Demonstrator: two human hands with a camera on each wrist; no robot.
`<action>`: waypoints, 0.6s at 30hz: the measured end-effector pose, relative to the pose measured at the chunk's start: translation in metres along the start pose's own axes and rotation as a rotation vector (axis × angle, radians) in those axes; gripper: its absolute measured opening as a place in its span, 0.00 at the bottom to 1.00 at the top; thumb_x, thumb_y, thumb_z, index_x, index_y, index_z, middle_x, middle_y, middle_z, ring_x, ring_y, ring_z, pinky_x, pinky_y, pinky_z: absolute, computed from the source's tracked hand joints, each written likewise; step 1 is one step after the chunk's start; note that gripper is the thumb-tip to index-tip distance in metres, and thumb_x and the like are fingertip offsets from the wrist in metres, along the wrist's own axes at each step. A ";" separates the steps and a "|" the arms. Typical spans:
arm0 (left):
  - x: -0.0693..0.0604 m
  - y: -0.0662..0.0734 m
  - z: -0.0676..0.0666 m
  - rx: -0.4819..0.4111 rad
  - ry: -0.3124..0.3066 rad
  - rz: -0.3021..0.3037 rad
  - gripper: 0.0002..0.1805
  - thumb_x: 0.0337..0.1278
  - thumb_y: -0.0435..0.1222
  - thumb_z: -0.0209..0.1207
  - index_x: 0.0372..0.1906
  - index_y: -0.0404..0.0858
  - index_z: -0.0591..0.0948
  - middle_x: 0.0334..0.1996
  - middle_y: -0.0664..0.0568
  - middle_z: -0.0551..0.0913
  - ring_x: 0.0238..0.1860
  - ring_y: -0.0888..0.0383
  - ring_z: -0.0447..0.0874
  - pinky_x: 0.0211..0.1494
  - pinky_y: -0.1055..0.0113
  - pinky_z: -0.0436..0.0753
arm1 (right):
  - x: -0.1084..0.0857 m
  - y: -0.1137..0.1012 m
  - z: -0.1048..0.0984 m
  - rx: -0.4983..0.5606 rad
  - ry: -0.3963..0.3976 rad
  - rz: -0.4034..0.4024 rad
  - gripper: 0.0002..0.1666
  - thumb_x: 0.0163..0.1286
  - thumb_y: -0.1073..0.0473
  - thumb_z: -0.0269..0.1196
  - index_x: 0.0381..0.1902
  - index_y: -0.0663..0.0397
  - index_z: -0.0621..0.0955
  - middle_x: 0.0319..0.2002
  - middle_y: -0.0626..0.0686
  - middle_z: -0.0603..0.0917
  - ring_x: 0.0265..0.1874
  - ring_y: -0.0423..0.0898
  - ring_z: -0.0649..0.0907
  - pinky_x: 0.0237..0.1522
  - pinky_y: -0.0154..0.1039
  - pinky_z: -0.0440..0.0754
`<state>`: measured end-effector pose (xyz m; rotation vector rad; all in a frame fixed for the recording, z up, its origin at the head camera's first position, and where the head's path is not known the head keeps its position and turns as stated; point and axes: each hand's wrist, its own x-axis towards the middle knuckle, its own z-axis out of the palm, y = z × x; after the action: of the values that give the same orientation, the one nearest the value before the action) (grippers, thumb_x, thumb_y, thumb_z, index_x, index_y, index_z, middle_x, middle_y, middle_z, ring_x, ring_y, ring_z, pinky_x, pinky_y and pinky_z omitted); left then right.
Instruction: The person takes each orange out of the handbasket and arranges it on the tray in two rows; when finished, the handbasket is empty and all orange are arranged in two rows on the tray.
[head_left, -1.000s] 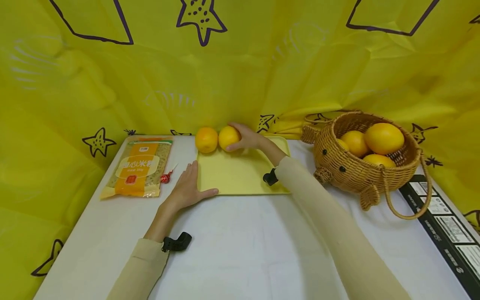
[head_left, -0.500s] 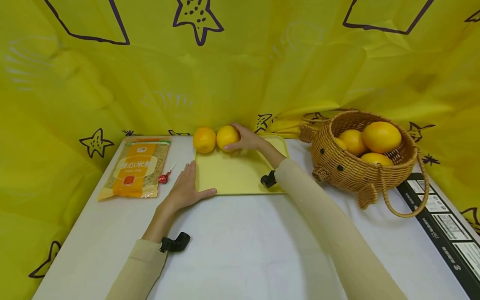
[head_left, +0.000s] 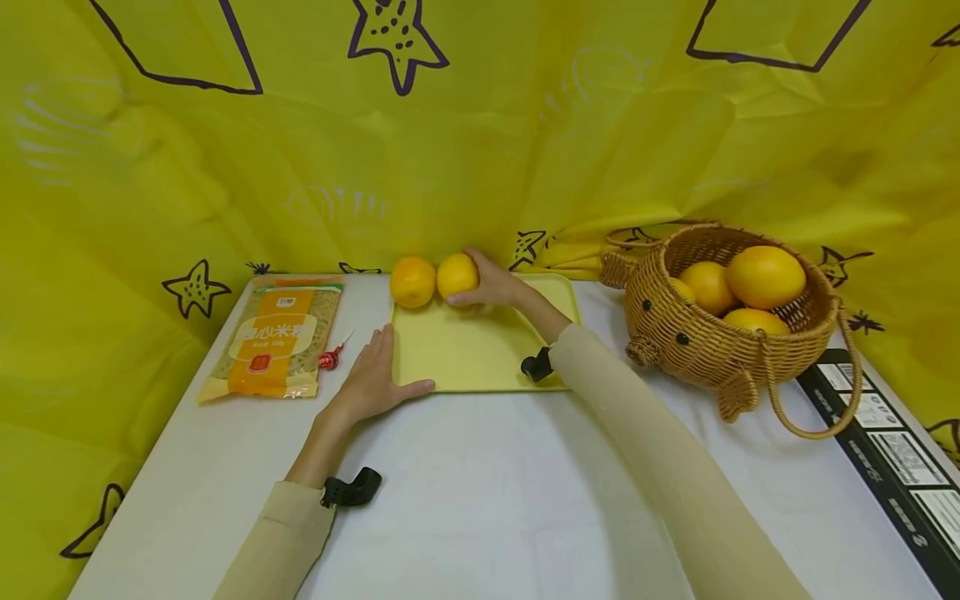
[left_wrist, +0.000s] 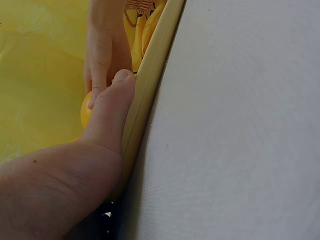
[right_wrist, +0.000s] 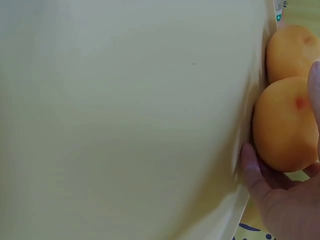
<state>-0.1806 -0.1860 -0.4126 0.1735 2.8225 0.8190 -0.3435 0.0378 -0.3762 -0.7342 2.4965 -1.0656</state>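
My right hand (head_left: 492, 281) grips a round yellow-orange fruit (head_left: 455, 277) at the back edge of a pale yellow tray (head_left: 480, 350). A second such fruit (head_left: 412, 282) sits beside it at the tray's back left corner. In the right wrist view, fingers curl round the nearer fruit (right_wrist: 282, 125) along the tray wall, and its far side is hidden. My left hand (head_left: 372, 377) rests at the tray's front left corner, fingers straight along the left side and thumb along the front edge. The left wrist view shows that thumb (left_wrist: 112, 105) against the rim.
A wicker animal-shaped basket (head_left: 720, 346) with several similar fruits stands at the right, its handle hanging forward. Beneath it lies a long black box (head_left: 877, 450). Left of the tray are a food packet (head_left: 273, 342) and a red-wrapped lollipop (head_left: 330, 359). A yellow curtain (head_left: 480, 167) hangs behind.
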 end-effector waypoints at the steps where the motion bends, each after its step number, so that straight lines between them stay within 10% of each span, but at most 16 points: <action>1: 0.000 0.000 0.000 0.001 -0.001 -0.001 0.68 0.49 0.64 0.62 0.76 0.30 0.34 0.77 0.34 0.34 0.79 0.39 0.33 0.80 0.44 0.41 | 0.000 0.000 0.000 -0.003 0.000 0.001 0.60 0.63 0.48 0.67 0.77 0.61 0.43 0.76 0.64 0.53 0.74 0.56 0.60 0.76 0.50 0.57; 10: 0.004 0.002 0.002 0.006 -0.007 0.009 0.69 0.48 0.66 0.61 0.76 0.30 0.33 0.77 0.34 0.34 0.79 0.39 0.32 0.80 0.44 0.41 | -0.014 -0.002 -0.014 -0.120 -0.020 0.024 0.63 0.62 0.45 0.67 0.77 0.61 0.41 0.77 0.66 0.48 0.76 0.59 0.51 0.78 0.52 0.51; 18: 0.000 -0.001 0.001 0.014 -0.007 0.004 0.70 0.48 0.66 0.62 0.76 0.29 0.33 0.77 0.33 0.35 0.79 0.39 0.32 0.80 0.44 0.41 | -0.078 -0.023 -0.039 -0.223 -0.023 -0.074 0.56 0.63 0.45 0.67 0.77 0.57 0.49 0.76 0.64 0.52 0.75 0.60 0.56 0.73 0.58 0.61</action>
<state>-0.1810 -0.1866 -0.4137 0.1834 2.8230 0.7977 -0.2912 0.0920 -0.3257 -0.9020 2.6136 -0.8046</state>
